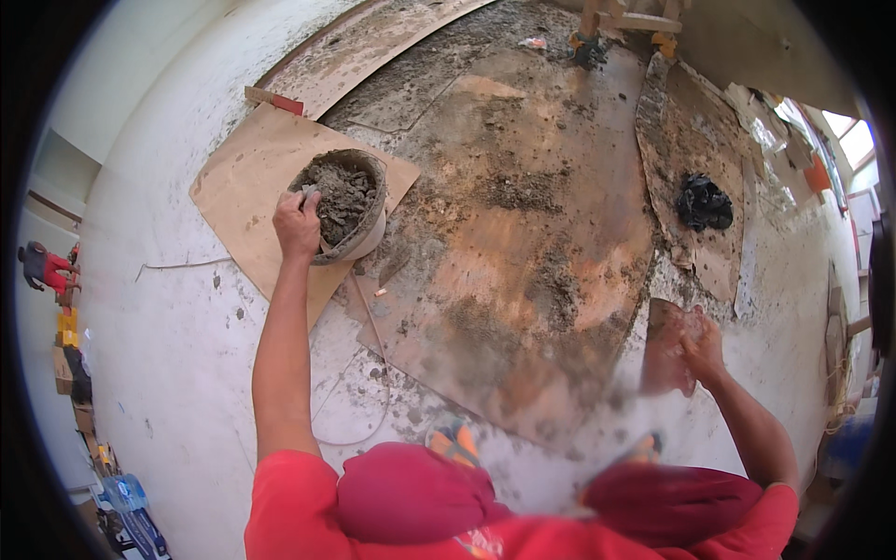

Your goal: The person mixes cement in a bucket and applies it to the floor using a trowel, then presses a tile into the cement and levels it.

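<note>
A bucket (369,238) of grey wet mortar (343,196) stands to the left on a brown board. My left hand (297,224) is closed on its near-left rim, the fingertips just inside by the mortar. Off to the right, my right hand (702,347) is closed on a flat, brownish trowel (661,343), held over the floor beside the dirty sheet. Motion blurs the trowel a little, and its handle is hidden in my fingers.
Mortar-smeared boards (485,280) cover the middle floor. A crumpled black plastic bag (704,203) lies at right. A red-ended brush (274,100) rests on the brown board (247,168). Wooden legs (590,37) stand at the far end. Another person (45,268) is far left.
</note>
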`<act>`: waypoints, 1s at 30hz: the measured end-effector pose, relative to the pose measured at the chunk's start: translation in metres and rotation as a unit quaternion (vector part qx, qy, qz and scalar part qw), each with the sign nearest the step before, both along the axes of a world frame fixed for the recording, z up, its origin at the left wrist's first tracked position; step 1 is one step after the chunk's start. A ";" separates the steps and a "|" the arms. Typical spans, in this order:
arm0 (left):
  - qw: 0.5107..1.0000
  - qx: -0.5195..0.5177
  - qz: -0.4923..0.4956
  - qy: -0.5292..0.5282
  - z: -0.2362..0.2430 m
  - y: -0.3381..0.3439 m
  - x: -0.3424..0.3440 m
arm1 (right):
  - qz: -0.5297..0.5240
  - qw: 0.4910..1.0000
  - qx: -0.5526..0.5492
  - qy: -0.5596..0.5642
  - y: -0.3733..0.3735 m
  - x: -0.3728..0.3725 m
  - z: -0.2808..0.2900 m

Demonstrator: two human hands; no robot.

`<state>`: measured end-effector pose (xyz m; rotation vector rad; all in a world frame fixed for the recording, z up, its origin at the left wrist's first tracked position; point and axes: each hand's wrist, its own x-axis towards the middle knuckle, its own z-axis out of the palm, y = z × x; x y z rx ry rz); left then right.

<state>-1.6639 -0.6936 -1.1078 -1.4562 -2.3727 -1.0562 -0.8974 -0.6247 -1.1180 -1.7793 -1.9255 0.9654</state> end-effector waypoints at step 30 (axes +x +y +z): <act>0.965 -0.095 0.162 -0.181 -0.022 -0.025 -0.021 | -0.003 1.000 0.001 -0.029 -0.016 0.037 -0.003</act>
